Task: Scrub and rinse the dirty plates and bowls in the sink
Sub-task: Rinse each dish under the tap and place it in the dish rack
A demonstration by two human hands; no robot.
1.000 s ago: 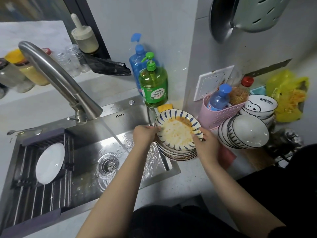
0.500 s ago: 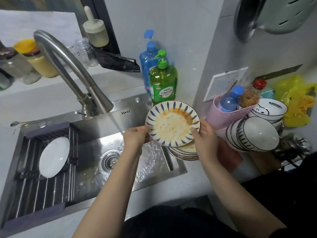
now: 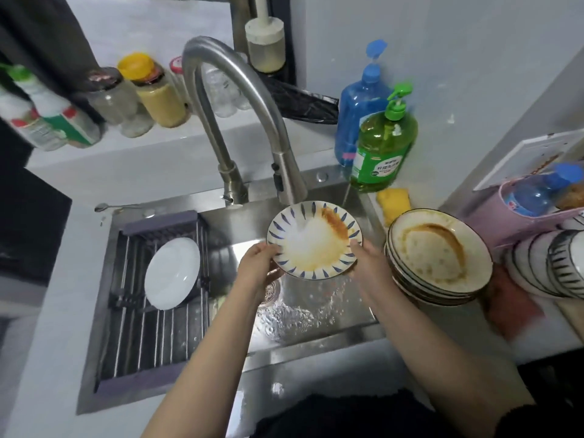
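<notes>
A blue-patterned plate (image 3: 328,248) smeared with orange sauce is held over the steel sink (image 3: 227,226), under the running faucet (image 3: 240,121). Water strikes its upper left part. My left hand (image 3: 257,265) grips the plate's left rim and my right hand (image 3: 368,265) grips its right rim. A stack of dirty plates (image 3: 437,257) with sauce stains sits on the counter right of the sink. A clean white plate (image 3: 172,273) leans in the drying rack (image 3: 148,327) across the sink's left half.
Green dish soap (image 3: 384,147) and a blue bottle (image 3: 360,105) stand behind the sink, a yellow sponge (image 3: 393,200) beside them. Stacked striped bowls (image 3: 550,263) and a pink basket (image 3: 537,222) are at the right. Jars line the back ledge. A spoon (image 3: 109,207) lies at the sink's left corner.
Both hands lifted the patterned plate off the stack and carried it left, over the sink and under the running water. The stack stays on the counter.
</notes>
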